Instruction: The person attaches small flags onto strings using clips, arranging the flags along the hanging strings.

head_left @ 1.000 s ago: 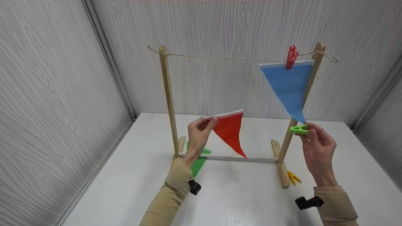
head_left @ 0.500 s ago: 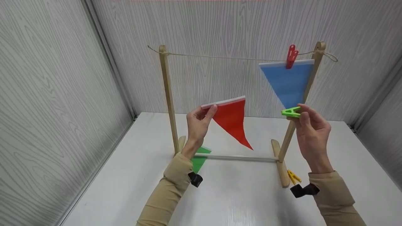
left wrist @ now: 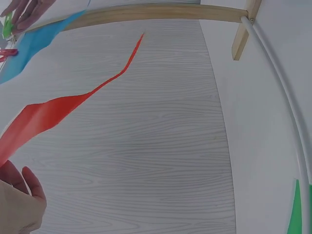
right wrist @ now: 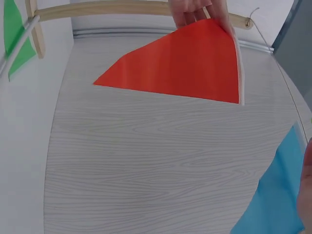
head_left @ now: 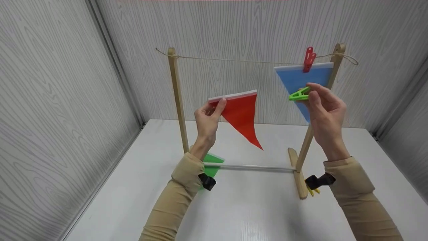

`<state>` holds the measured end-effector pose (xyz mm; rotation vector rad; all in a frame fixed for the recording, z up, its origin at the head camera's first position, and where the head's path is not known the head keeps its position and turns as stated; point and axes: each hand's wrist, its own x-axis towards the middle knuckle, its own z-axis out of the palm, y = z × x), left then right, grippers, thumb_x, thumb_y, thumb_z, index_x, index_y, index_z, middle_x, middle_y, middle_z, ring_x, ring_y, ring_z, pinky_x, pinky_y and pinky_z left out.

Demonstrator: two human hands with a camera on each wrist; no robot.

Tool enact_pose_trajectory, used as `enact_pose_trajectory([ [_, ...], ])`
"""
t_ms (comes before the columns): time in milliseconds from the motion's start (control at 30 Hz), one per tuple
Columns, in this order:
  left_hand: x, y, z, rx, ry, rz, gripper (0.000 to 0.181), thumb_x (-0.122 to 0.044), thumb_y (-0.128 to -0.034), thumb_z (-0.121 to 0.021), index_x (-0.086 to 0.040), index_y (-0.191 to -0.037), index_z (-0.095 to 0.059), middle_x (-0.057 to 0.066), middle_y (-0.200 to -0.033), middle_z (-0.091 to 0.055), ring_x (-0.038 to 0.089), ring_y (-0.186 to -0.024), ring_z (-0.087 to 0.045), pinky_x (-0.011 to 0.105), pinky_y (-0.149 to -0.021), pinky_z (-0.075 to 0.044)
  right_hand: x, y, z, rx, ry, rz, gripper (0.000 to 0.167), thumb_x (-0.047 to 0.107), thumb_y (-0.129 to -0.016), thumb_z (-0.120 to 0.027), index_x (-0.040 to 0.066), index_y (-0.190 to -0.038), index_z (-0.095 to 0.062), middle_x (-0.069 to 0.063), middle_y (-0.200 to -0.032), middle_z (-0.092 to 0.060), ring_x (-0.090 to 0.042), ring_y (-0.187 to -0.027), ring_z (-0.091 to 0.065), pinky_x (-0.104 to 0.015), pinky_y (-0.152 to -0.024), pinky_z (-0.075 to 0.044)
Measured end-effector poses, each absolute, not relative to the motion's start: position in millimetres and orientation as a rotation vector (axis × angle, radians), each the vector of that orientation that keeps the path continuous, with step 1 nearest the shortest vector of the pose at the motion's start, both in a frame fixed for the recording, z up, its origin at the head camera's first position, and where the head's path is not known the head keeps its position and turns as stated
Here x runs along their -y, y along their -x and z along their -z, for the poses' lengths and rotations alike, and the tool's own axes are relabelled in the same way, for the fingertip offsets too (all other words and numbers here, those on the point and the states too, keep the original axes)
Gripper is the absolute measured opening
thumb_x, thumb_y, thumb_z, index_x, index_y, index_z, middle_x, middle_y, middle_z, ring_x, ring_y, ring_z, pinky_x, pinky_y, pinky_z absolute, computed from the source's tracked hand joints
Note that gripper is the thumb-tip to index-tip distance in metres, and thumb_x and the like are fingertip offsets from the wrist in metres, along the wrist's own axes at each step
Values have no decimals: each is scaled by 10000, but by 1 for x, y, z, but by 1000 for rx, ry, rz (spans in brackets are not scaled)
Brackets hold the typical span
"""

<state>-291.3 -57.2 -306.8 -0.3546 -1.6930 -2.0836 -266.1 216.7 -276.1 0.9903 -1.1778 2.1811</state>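
String (head_left: 214,59) is tied at the left post (head_left: 178,97) and runs right, above both your hands. A green flag (head_left: 212,170) lies on the table, partly behind your left sleeve (head_left: 187,177). Your left hand (head_left: 207,120) has thumb and fingers clamped on the left end of the red flag (head_left: 242,112), which hangs free below the string. Its white edge (head_left: 239,94) slants up to the right, so levelling it should help it sit straight. Farther right, the green peg (head_left: 300,94) points its nose left, on the near side of the blue flag (head_left: 307,78). Turning that nose down, like the red peg (head_left: 309,59), seems sensible. Your right hand (head_left: 327,113) pinches its handles; better squeeze only once edge and string meet.
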Motion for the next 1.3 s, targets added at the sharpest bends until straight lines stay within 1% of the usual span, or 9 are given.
enact_pose_trajectory([
  [200, 55, 297, 293, 1701, 356, 2099, 260, -179, -979, -662, 3, -1160, -700, 174, -1106, -718, 220, -1018, -682, 353, -1015, -553, -200, 278, 250, 1261, -1047, -2087, 246, -40, -966, -595, -132, -1189, -643, -167, -1035, -700, -224, -902, -687, -279, -848, -597],
  [367, 52, 301, 283, 1732, 401, 2071, 244, -175, -986, -651, -2, -1152, -690, 171, -1106, -714, 224, -1031, -685, 357, -1025, -546, -192, 284, 227, 1403, -1002, -1995, 217, -1, -962, -629, -70, -1159, -687, -127, -1005, -705, -192, -838, -669, -237, -785, -584],
  [433, 51, 303, 279, 1744, 409, 2057, 236, -175, -984, -653, -8, -1145, -690, 166, -1095, -718, 220, -1027, -686, 360, -1030, -540, -189, 286, 218, 1470, -976, -1938, 200, 12, -963, -635, -45, -1142, -702, -104, -989, -715, -174, -804, -669, -223, -769, -583],
  [633, 47, 308, 269, 1762, 413, 2017, 214, -171, -967, -680, -4, -1096, -712, 155, -1020, -745, 186, -963, -694, 351, -1052, -513, -184, 295, 195, 1640, -970, -1699, 195, 69, -947, -683, -20, -1116, -723, -20, -928, -726, -142, -725, -650, -192, -701, -570],
  [833, 46, 313, 263, 1743, 395, 2011, 216, -171, -963, -686, 1, -1089, -720, 160, -1022, -750, 175, -964, -707, 347, -1068, -504, -176, 301, 179, 1793, -967, -1495, 198, 94, -965, -658, 14, -1135, -724, 39, -883, -703, -103, -636, -598, -168, -606, -517],
  [1033, 44, 313, 256, 1723, 413, 2043, 232, -166, -971, -671, 10, -1119, -705, 181, -1069, -737, 206, -998, -708, 325, -1048, -525, -168, 303, 166, 1915, -870, -1463, 201, 109, -983, -634, 52, -1156, -718, 63, -874, -678, -90, -564, -565, -164, -503, -466],
  [1100, 43, 313, 254, 1734, 415, 2049, 238, -167, -974, -666, 11, -1128, -700, 183, -1079, -734, 209, -1007, -705, 314, -1039, -530, -167, 305, 163, 1944, -852, -1467, 201, 124, -987, -632, 69, -1161, -715, 70, -828, -658, -80, -537, -533, -164, -471, -433],
  [1233, 41, 314, 249, 1763, 419, 2054, 247, -167, -974, -664, 14, -1139, -698, 188, -1087, -729, 209, -1017, -700, 295, -1031, -533, -166, 306, 161, 2003, -813, -1455, 223, 165, -992, -633, 71, -1182, -701, 72, -811, -637, -69, -511, -481, -160, -446, -370],
  [1300, 41, 314, 247, 1777, 426, 2051, 250, -166, -974, -665, 17, -1142, -698, 190, -1085, -730, 208, -1019, -700, 284, -1027, -531, -165, 306, 160, 2029, -791, -1444, 245, 181, -994, -631, 65, -1200, -693, 64, -843, -634, -62, -505, -469, -158, -447, -362],
])
